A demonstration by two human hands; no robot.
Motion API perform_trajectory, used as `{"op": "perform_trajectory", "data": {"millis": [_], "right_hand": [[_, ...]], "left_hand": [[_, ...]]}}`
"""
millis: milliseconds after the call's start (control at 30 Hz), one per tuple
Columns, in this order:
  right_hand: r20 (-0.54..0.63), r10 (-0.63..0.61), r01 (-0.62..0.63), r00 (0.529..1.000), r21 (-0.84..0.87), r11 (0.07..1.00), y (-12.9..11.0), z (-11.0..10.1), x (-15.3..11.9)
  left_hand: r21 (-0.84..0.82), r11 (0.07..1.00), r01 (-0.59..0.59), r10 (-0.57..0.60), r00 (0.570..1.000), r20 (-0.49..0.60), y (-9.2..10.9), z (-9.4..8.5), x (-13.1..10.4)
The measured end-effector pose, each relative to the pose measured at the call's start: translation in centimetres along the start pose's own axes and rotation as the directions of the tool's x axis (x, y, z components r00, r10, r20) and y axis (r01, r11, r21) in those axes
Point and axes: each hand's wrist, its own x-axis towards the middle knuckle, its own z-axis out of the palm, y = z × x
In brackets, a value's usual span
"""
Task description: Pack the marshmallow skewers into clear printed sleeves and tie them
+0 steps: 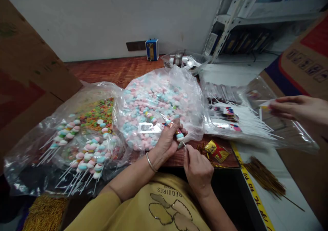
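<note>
My left hand (169,137) is closed around a marshmallow skewer (180,135), whose blue and white pieces show beside the fingers. A pointed, shiny tip, perhaps of a clear wrapper, sticks out above this hand. My right hand (198,169) pinches the skewer's white stick just below the marshmallows. Beyond my hands lies a large clear bag (188,84) of pink and blue marshmallows, with a white printed label (150,127) and a short marshmallow piece on top. Finished-looking marshmallow skewers (89,155) lie in a pile at the left.
A plastic bag (33,155) at the left holds colourful cereal rings (96,116). To the right, a clear tray (217,130) holds white sticks and printed packets; another person's hand (302,109) reaches over it. Gold twist ties (266,178) lie near yellow tape (252,186). Cardboard boxes (30,53) flank the table.
</note>
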Motion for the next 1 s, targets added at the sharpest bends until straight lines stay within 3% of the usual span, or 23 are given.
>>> {"op": "perform_trajectory", "data": {"millis": [67, 133, 167, 233, 300, 333, 400, 500, 567, 600, 633, 700, 767, 800, 867, 1000], "right_hand": [[0.017, 0.040, -0.041, 0.999, 0.088, 0.995, -0.1, 0.1, 0.0], [0.123, 0.198, -0.229, 0.972, 0.333, 0.915, -0.3, 0.0, 0.1], [0.234, 0.292, -0.371, 0.927, 0.473, 0.799, -0.4, -0.2, 0.2], [0.525, 0.397, -0.657, 0.753, 0.640, 0.399, -0.7, -0.5, 0.5], [0.754, 0.343, -0.794, 0.560, 0.607, -0.036, -0.8, -0.9, 0.8], [0.820, 0.289, -0.807, 0.494, 0.556, -0.198, -0.9, -1.1, 1.1], [0.884, 0.192, -0.795, 0.425, 0.467, -0.388, -1.1, -1.4, 1.5], [0.903, 0.134, -0.778, 0.409, 0.421, -0.466, -1.7, -1.3, 1.9], [0.874, 0.204, -0.769, 0.441, 0.485, -0.416, -2.0, -0.8, 1.9], [0.833, 0.277, -0.763, 0.479, 0.551, -0.338, -2.1, -0.5, 1.9], [0.765, 0.362, -0.753, 0.533, 0.624, -0.208, -2.1, -0.3, 1.9], [0.550, 0.479, -0.689, 0.684, 0.704, 0.174, -1.9, 0.1, 1.8], [0.344, 0.445, -0.554, 0.827, 0.640, 0.533, -1.5, 0.2, 1.6], [0.281, 0.395, -0.482, 0.875, 0.591, 0.646, -1.2, 0.2, 1.5], [0.217, 0.300, -0.370, 0.929, 0.524, 0.767, -0.8, 0.1, 1.3], [0.111, 0.109, -0.141, 0.988, 0.349, 0.926, -0.3, 0.2, 0.8]], "left_hand": [[0.024, 1.000, -0.017, 0.017, 1.000, 0.020, -0.1, -0.2, -0.2], [0.023, 1.000, -0.013, 0.012, 0.999, 0.035, 0.0, -0.4, -0.3], [0.013, 1.000, -0.009, 0.008, 0.999, 0.042, 0.1, -0.5, -0.3], [-0.019, 1.000, -0.006, 0.007, 0.997, 0.070, 0.4, -0.5, -0.3], [-0.052, 0.999, 0.002, 0.003, 0.995, 0.101, 0.7, -0.6, -0.3], [-0.064, 0.998, 0.008, -0.001, 0.994, 0.111, 0.9, -0.6, -0.3], [-0.081, 0.996, 0.023, -0.013, 0.992, 0.123, 1.0, -0.6, -0.2], [-0.077, 0.996, 0.044, -0.032, 0.989, 0.144, 0.5, -0.7, -0.3], [-0.041, 0.998, 0.044, -0.037, 0.988, 0.149, -0.3, -0.9, -0.5], [-0.015, 0.999, 0.041, -0.038, 0.989, 0.145, -0.7, -1.0, -0.7], [0.013, 0.999, 0.037, -0.039, 0.990, 0.137, -1.1, -1.1, -0.9], [0.065, 0.997, 0.037, -0.045, 0.992, 0.122, -1.6, -1.3, -1.2], [0.079, 0.996, 0.038, -0.047, 0.991, 0.122, -1.5, -1.4, -1.2], [0.067, 0.997, 0.033, -0.041, 0.992, 0.122, -1.1, -1.4, -1.0], [0.013, 1.000, 0.004, -0.006, 0.995, 0.103, -0.1, -1.2, -0.6], [-0.059, 0.996, -0.061, 0.063, 0.997, 0.035, 1.9, -0.3, 0.2]]}}
